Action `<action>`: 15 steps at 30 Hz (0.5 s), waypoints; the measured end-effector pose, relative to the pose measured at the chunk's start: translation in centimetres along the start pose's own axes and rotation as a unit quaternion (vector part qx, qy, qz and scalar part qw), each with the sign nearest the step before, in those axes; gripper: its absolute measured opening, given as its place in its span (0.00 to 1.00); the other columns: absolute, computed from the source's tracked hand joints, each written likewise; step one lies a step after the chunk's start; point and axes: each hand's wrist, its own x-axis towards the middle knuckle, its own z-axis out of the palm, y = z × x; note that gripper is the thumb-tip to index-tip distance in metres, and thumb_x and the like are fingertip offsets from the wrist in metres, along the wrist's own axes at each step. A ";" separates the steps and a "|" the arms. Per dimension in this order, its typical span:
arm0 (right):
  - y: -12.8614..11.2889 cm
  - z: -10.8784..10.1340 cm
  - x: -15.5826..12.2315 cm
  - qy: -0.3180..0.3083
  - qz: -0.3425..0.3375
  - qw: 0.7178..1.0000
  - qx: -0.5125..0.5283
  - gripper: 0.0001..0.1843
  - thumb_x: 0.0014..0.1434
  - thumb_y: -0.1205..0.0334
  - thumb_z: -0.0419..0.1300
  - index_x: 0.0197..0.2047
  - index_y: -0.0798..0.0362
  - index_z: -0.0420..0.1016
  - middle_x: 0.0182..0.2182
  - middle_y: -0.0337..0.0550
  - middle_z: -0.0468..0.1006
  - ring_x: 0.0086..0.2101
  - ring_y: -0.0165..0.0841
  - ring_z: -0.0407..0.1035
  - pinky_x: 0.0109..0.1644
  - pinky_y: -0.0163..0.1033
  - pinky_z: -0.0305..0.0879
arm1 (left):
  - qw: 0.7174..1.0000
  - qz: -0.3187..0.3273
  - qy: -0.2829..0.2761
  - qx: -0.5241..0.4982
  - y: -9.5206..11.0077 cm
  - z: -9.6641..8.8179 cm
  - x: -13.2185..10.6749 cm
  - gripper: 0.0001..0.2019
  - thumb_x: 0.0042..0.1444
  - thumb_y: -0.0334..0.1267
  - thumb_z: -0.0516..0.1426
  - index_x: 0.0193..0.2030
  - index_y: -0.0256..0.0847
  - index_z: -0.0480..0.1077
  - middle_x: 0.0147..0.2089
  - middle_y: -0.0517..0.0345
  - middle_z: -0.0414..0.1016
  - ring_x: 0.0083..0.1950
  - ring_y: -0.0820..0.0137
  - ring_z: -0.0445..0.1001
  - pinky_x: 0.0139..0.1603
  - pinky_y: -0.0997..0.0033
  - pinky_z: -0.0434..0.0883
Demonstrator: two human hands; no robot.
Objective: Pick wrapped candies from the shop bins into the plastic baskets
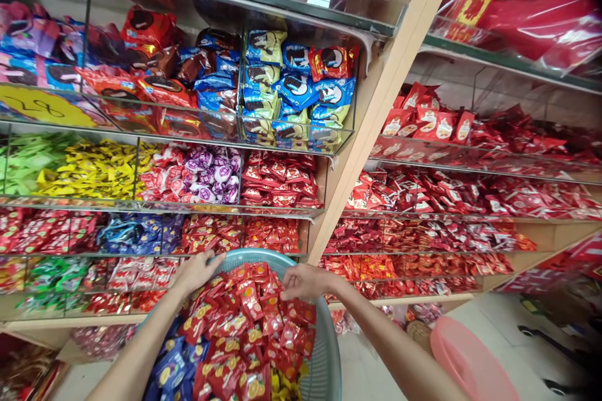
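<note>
A blue-green plastic basket [332,351] full of small wrapped sweets is in front of me, close to the shelves. Red packets [235,326] with orange-slice prints fill most of it, with blue packets [172,366] at the near left and yellow ones [286,386] at the near right. My left hand [195,272] is closed over the far left rim, its thumb side toward the sweets. Over the far right rim, my right hand [303,282] has its fingers curled in against the red packets. What lies between those fingertips is hidden.
Glass-fronted shelves [282,208] of wrapped sweets rise ahead, divided by a wooden upright [371,113]. A yellow price card [44,105] hangs at the left. A pink tub [465,357] stands on the tiled floor at the right, near dark chair-like legs [550,344].
</note>
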 end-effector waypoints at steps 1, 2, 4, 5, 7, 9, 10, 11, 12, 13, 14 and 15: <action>-0.1 -0.5 0.3 0.037 0.004 0.999 -0.021 0.19 0.48 0.45 0.61 0.35 0.53 0.73 0.29 0.39 0.76 0.30 0.29 0.69 0.29 0.30 0.60 | 1.000 0.000 0.001 -0.002 0.0 0.0 0.0 0.25 0.50 0.61 0.45 0.39 0.46 0.71 0.39 0.53 0.78 0.41 0.59 0.75 0.37 0.68 0.66; -0.2 -1.0 0.8 0.080 0.014 0.995 -0.051 0.17 0.50 0.47 0.59 0.34 0.53 0.73 0.29 0.39 0.76 0.30 0.29 0.69 0.30 0.30 0.60 | 1.000 -0.001 0.002 -0.005 -0.1 0.1 0.1 0.25 0.50 0.61 0.45 0.40 0.46 0.72 0.39 0.53 0.78 0.41 0.59 0.75 0.37 0.68 0.66; -0.3 -1.9 2.2 0.164 0.057 0.978 -0.115 0.13 0.56 0.52 0.55 0.34 0.53 0.73 0.30 0.40 0.77 0.32 0.29 0.70 0.33 0.31 0.60 | 1.000 0.001 0.004 -0.010 -0.2 0.2 0.1 0.25 0.50 0.61 0.45 0.40 0.46 0.72 0.40 0.53 0.78 0.41 0.60 0.75 0.37 0.69 0.66; -0.2 -2.2 3.1 0.199 0.086 0.966 -0.140 0.12 0.58 0.55 0.53 0.35 0.53 0.72 0.32 0.43 0.77 0.34 0.31 0.70 0.36 0.32 0.61 | 1.000 0.002 0.006 -0.010 -0.3 0.3 0.1 0.25 0.50 0.61 0.45 0.40 0.46 0.72 0.40 0.53 0.78 0.41 0.60 0.75 0.37 0.69 0.66; 0.3 -2.6 5.1 0.241 0.142 0.945 -0.168 0.11 0.60 0.61 0.51 0.39 0.56 0.71 0.37 0.51 0.76 0.39 0.35 0.69 0.40 0.36 0.61 | 1.000 0.005 0.007 -0.005 -0.3 0.3 0.1 0.26 0.51 0.62 0.44 0.40 0.46 0.71 0.39 0.53 0.78 0.40 0.60 0.75 0.37 0.70 0.66; 1.0 -2.7 7.2 0.255 0.188 0.932 -0.178 0.11 0.60 0.64 0.52 0.43 0.60 0.70 0.41 0.56 0.73 0.42 0.38 0.69 0.43 0.39 0.62 | 1.000 0.008 0.004 0.005 -0.3 0.3 0.0 0.28 0.51 0.63 0.42 0.38 0.45 0.71 0.37 0.52 0.78 0.39 0.60 0.75 0.35 0.69 0.66; 1.4 -2.6 8.2 0.255 0.211 0.926 -0.181 0.12 0.60 0.63 0.53 0.44 0.60 0.69 0.42 0.55 0.73 0.42 0.37 0.68 0.43 0.41 0.63 | 1.000 0.010 0.001 0.009 -0.2 0.3 0.0 0.28 0.51 0.64 0.41 0.38 0.45 0.71 0.36 0.52 0.78 0.38 0.60 0.76 0.34 0.69 0.66; 1.8 -2.6 9.1 0.252 0.233 0.921 -0.183 0.12 0.59 0.62 0.54 0.44 0.60 0.69 0.42 0.53 0.73 0.42 0.36 0.69 0.44 0.42 0.65 | 1.000 0.011 -0.001 0.011 -0.2 0.2 -0.1 0.29 0.51 0.64 0.40 0.38 0.45 0.70 0.35 0.52 0.78 0.37 0.60 0.75 0.34 0.69 0.65; 2.2 -2.5 9.9 0.248 0.251 0.918 -0.183 0.13 0.59 0.61 0.54 0.45 0.60 0.69 0.42 0.50 0.72 0.41 0.35 0.69 0.44 0.43 0.66 | 1.000 0.012 -0.002 0.010 -0.1 0.2 -0.1 0.29 0.51 0.64 0.40 0.38 0.45 0.70 0.35 0.51 0.78 0.37 0.60 0.75 0.34 0.69 0.65; 2.5 -2.5 10.6 0.244 0.267 0.914 -0.183 0.14 0.59 0.59 0.55 0.46 0.59 0.68 0.42 0.48 0.72 0.40 0.34 0.69 0.44 0.44 0.67 | 1.000 0.012 -0.002 0.008 0.0 0.1 -0.2 0.29 0.51 0.64 0.39 0.38 0.45 0.70 0.36 0.51 0.78 0.37 0.60 0.75 0.33 0.69 0.65; 2.8 -2.4 11.1 0.241 0.281 0.911 -0.182 0.15 0.59 0.58 0.55 0.46 0.59 0.68 0.43 0.47 0.72 0.40 0.34 0.69 0.44 0.44 0.67 | 1.000 0.012 -0.003 0.007 0.0 0.0 -0.2 0.29 0.52 0.64 0.39 0.38 0.45 0.69 0.36 0.51 0.78 0.38 0.60 0.75 0.33 0.69 0.65; 3.1 -2.4 11.5 0.240 0.291 0.908 -0.182 0.15 0.59 0.58 0.55 0.47 0.59 0.68 0.43 0.47 0.72 0.40 0.34 0.69 0.44 0.45 0.68 | 1.000 0.011 -0.003 0.007 0.1 -0.1 -0.3 0.29 0.52 0.64 0.39 0.38 0.45 0.69 0.36 0.51 0.78 0.38 0.59 0.75 0.34 0.68 0.65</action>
